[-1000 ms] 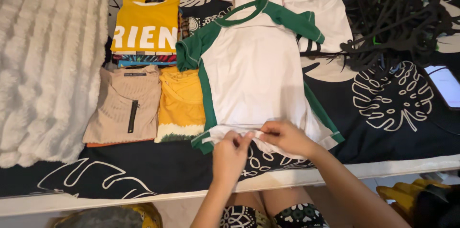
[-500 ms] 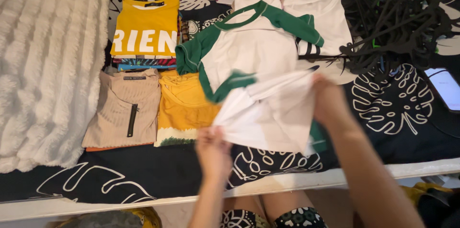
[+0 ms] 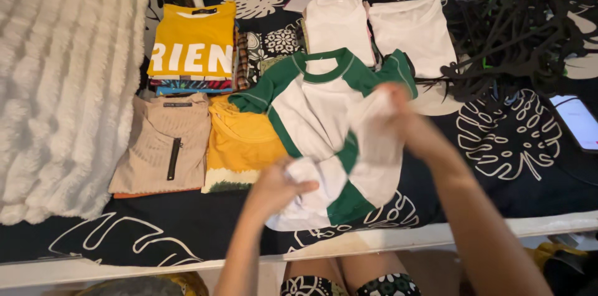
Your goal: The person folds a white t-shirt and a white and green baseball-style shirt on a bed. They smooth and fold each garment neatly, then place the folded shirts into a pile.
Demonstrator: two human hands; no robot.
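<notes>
Near the bed's front edge, left hand [image 3: 274, 187] and right hand [image 3: 405, 118] both grip the green-and-white shirt [image 3: 317, 109], with bare bedspread [image 3: 498, 171] to the right.

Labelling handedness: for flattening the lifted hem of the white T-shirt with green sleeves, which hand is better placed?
Probably the left hand: it grips the bunched hem of the white T-shirt with green sleeves nearest the bed edge. The right hand holds fabric higher, mid-shirt.

White shirt [image 3: 314, 115] with green sleeves; yellow folded shirt [image 3: 240, 143]; black bedsheet [image 3: 498, 165] with white leaves
</notes>
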